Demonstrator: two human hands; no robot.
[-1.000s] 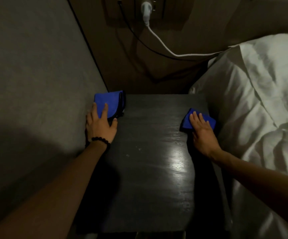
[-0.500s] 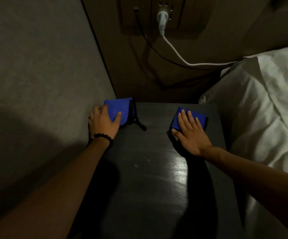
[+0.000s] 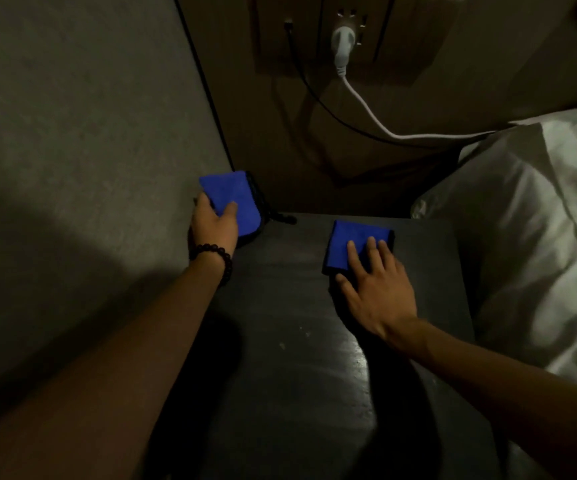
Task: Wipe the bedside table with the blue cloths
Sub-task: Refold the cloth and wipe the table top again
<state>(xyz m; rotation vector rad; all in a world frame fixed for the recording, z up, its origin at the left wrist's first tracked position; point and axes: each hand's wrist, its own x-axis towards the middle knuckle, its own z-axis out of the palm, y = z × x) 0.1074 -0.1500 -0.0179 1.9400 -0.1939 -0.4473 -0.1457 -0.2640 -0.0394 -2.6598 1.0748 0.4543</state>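
Note:
The dark bedside table (image 3: 301,358) fills the lower middle of the head view. My left hand (image 3: 212,226), with a bead bracelet at the wrist, holds a folded blue cloth (image 3: 233,199) at the table's back left corner against the wall. My right hand (image 3: 375,289) lies flat, fingers spread, pressing a second folded blue cloth (image 3: 351,237) onto the tabletop near the back middle. Its palm covers the cloth's near edge.
A grey wall (image 3: 83,133) runs along the table's left side. White bedding and a pillow (image 3: 536,230) press against the right side. Above the back edge hang a wall socket with a white plug (image 3: 342,41), a white cable and black cables.
My right hand has slid its cloth from the right edge toward the back middle of the table. My left hand has pushed its cloth further back into the corner.

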